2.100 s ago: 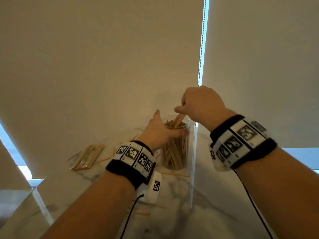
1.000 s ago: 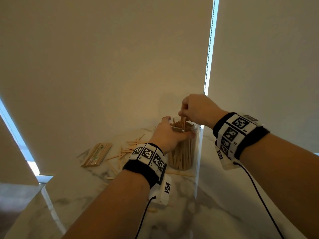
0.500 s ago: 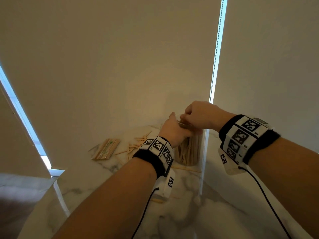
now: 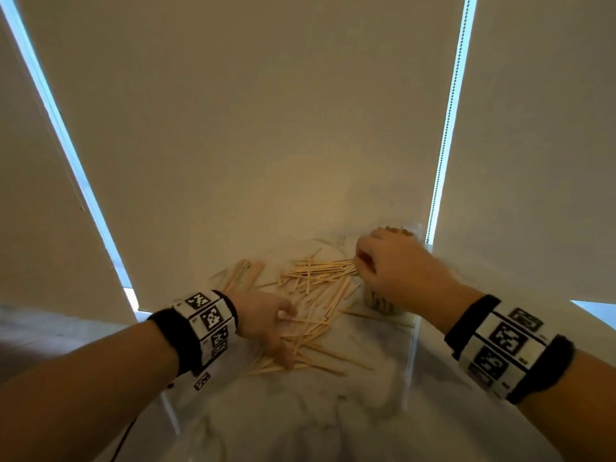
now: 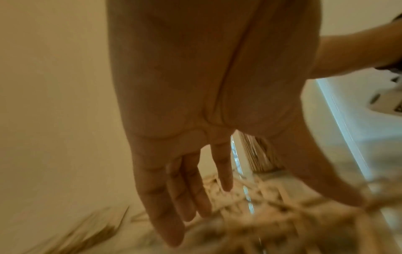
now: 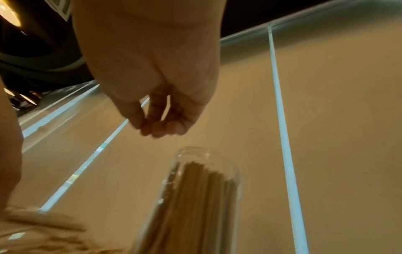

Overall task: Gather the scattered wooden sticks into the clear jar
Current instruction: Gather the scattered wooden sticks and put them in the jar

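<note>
Since half a second ago both hands are off the jar mouth: left hand (image 4: 266, 323) has dropped onto the loose wooden sticks (image 4: 316, 291) on the worktop (image 4: 333, 421); right hand (image 4: 396, 265) has pulled back left of the clear jar (image 4: 380, 303).

Head view: left fingers curl down into the near edge of the pile, apparently raking some together. Right hand hides most of the jar. A flat stick bundle (image 4: 241, 273) lies far left.

Left wrist view: left hand (image 5: 195, 137) looks spread and flat, sticks below blurred; an actual grip can't be confirmed.

Right wrist view: right fingertips (image 6: 161, 127) are bunched together, holding nothing. The jar (image 6: 195, 197) stands upright and nearly packed, which the head view hides.

Risks: the jar is unsteadied, so a knock from the right hand could tip it; tight packing could jam or eject new sticks.
</note>
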### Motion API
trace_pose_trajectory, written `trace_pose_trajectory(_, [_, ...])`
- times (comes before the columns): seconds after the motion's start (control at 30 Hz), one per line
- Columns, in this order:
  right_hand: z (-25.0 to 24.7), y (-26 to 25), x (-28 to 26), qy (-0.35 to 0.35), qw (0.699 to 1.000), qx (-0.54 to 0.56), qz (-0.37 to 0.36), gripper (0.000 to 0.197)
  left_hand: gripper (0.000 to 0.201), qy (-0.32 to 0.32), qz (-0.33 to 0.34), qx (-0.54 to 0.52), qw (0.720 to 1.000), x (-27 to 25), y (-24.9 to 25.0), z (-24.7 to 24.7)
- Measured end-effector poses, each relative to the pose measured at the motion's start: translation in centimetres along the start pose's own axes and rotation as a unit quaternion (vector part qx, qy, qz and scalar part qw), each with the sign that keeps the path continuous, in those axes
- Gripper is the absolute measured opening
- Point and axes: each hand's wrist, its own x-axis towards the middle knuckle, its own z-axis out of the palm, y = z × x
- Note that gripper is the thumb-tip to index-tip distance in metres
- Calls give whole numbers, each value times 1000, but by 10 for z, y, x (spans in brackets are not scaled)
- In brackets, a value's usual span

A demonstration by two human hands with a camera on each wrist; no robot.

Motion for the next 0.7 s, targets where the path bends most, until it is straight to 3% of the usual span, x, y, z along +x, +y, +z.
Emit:
trace_pose_trajectory(0.1, [25,-12,-9,-253,966,-9,48,22,108,3,-10,33,999,4,-3,16])
trace_pose_trajectory(0.17, [38,-14,-13,-340,937,-61,63,21,100,21,-4,29,999,8,-3,17])
trace_pose_trajectory(0.4, [43,-16,-18,-378,920,-61,85,28,55,83,36,-11,996,13,-1,25])
trace_pose_trajectory(0.53, [37,-18,-18,-415,904,-46,94,22,45,74,39,-1,996,13,6,26])
trace_pose_trajectory(0.7, [33,-34,-8,-321,943,34,79,26,42,53,59,34,996,12,16,22])
